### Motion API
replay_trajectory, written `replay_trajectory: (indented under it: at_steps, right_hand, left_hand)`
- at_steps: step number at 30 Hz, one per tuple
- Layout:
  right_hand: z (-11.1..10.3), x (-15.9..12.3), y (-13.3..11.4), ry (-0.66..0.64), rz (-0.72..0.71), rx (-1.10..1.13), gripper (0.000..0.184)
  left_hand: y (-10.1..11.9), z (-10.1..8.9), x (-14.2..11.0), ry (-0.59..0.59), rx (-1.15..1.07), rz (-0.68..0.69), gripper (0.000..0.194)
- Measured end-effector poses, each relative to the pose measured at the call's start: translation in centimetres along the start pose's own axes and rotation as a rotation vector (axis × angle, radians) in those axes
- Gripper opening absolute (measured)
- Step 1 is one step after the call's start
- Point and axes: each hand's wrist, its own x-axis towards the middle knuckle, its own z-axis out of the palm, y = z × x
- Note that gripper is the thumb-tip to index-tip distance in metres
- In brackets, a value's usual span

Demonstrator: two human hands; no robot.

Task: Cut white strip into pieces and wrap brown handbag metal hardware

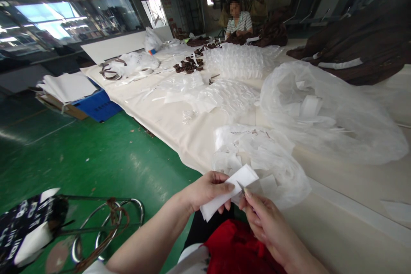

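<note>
My left hand (213,190) is closed on a folded white strip of cloth (245,174), its thumb lying on top and the fingers beneath. The strip slants from lower left to upper right. In my right hand (261,214) is a small pointed metal tool (240,186), mostly hidden by the fingers. Its thin tip lies against the strip, close to the left thumb. Just behind both hands, at the table's edge, sits a clear plastic bag (282,167) with white pieces inside.
The long cream-covered table (170,124) carries a larger plastic bag (346,111), bubble wrap (237,60), dark brown small pieces (189,65) and brown fabric (362,43). A person (239,21) sits at the far end. A metal-framed chair (105,222) and blue box (99,105) stand left.
</note>
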Motion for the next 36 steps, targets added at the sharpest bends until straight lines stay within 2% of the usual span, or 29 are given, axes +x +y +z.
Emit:
replay_trajectory:
  at_steps: [5, 20, 27, 36]
  right_hand:
    - [0.2, -0.1, -0.4, -0.029, 0.013, 0.004, 0.051]
    - [0.2, 0.5, 0.4, -0.030, 0.010, 0.045, 0.052]
    - [0.7, 0.4, 0.4, 0.005, 0.061, 0.022, 0.055]
    - [0.9, 0.6, 0.5, -0.015, 0.098, 0.056, 0.057]
  left_hand:
    - [0.1, -0.1, 0.1, -0.055, 0.033, -0.020, 0.041]
    - [0.1, -0.6, 0.2, -0.060, 0.016, -0.054, 0.042]
    - [0.5, -0.4, 0.1, -0.104, 0.026, -0.124, 0.041]
    - [0.5, -0.8, 0.3, -0.079, 0.069, -0.141, 0.043]
